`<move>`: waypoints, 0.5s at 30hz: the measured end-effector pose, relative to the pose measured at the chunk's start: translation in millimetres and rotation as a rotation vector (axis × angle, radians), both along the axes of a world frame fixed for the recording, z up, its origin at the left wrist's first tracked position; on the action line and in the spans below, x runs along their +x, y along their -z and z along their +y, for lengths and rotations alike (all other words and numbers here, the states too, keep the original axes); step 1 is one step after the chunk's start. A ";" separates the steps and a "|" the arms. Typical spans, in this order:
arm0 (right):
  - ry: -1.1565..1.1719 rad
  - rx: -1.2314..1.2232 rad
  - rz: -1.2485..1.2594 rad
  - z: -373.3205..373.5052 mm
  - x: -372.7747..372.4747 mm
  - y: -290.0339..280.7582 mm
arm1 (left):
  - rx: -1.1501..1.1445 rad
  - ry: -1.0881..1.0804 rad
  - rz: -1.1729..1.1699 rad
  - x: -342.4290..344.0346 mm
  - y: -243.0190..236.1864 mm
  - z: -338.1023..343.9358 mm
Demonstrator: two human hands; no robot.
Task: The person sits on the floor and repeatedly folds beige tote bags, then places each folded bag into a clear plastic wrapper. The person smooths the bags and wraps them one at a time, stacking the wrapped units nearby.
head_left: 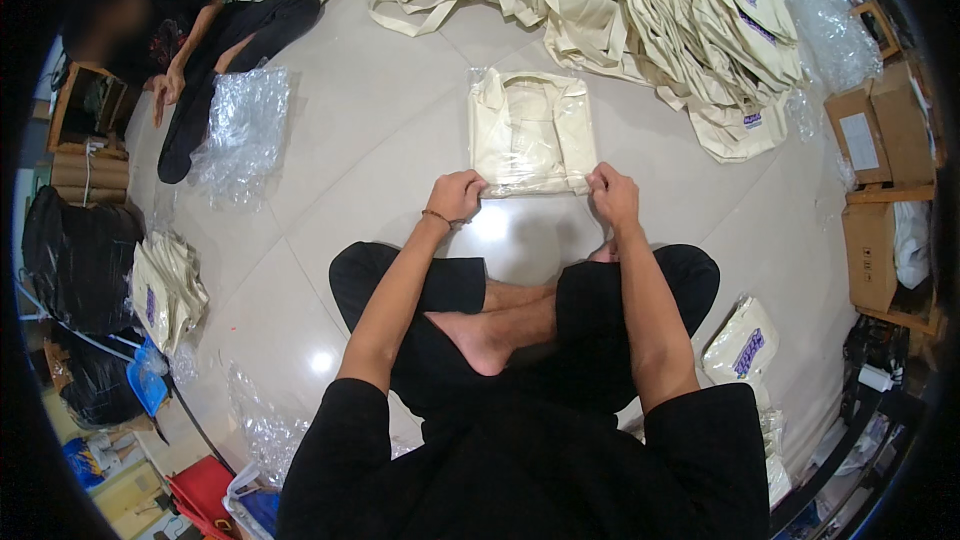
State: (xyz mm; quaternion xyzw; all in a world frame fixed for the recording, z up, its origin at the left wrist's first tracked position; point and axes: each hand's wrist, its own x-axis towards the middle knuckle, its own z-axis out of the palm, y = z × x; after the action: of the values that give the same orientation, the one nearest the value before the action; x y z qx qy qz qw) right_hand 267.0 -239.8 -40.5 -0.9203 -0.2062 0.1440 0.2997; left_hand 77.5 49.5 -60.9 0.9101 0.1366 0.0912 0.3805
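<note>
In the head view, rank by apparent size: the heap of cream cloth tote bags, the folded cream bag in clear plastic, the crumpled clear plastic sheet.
1. Heap of cream cloth tote bags
2. Folded cream bag in clear plastic
3. Crumpled clear plastic sheet, close to the second; unsure.

Bare floor (380, 130) lies open left and right of the bagged tote (531, 130); beyond it the tote pile (650, 10) blocks, with cardboard boxes (880, 130) far right.

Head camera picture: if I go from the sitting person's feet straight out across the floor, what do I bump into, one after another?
Crossed bare feet → left hand and right hand side by side → folded cream bag in clear plastic wrap that both pinch → big heap of cream tote bags.
</note>
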 end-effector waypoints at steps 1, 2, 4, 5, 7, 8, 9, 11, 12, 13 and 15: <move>0.010 -0.004 0.005 0.6 0.3 0.1 | -0.007 -0.031 0.024 2.7 -0.4 -0.5; 0.020 -0.009 0.011 1.3 0.3 0.0 | -0.035 -0.074 0.057 4.6 -0.8 -1.0; 0.033 -0.024 0.013 3.1 -0.1 -0.3 | -0.079 -0.140 0.106 7.1 -1.7 -1.4; 0.036 -0.034 0.008 4.2 -0.5 -0.3 | -0.096 -0.161 0.122 7.7 -2.1 -1.5; 0.054 -0.062 0.003 7.5 -0.3 0.2 | -0.111 -0.192 0.140 8.3 -2.9 -1.8; 0.070 -0.080 0.005 9.2 0.2 0.7 | -0.112 -0.202 0.144 8.5 -3.5 -2.3; 0.084 -0.092 0.001 10.5 0.3 1.6 | -0.113 -0.210 0.154 8.4 -4.3 -2.8; 0.139 -0.092 -0.001 12.1 2.6 3.3 | -0.104 -0.254 0.153 9.4 -7.1 -3.4; 0.159 -0.083 0.003 12.2 4.1 4.3 | -0.099 -0.268 0.190 10.3 -9.0 -3.4; 0.249 -0.009 0.105 11.3 6.0 5.1 | -0.156 -0.339 0.191 10.8 -10.8 -3.4; 0.434 0.161 0.335 8.8 10.5 7.0 | -0.261 -0.480 0.214 11.1 -13.6 -3.8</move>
State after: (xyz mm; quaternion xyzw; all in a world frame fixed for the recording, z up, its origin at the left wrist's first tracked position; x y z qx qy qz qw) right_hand 277.5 -231.0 -47.5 -0.8795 0.0375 0.2097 0.4256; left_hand 88.6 45.7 -47.3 0.7996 0.3979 0.0636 0.4453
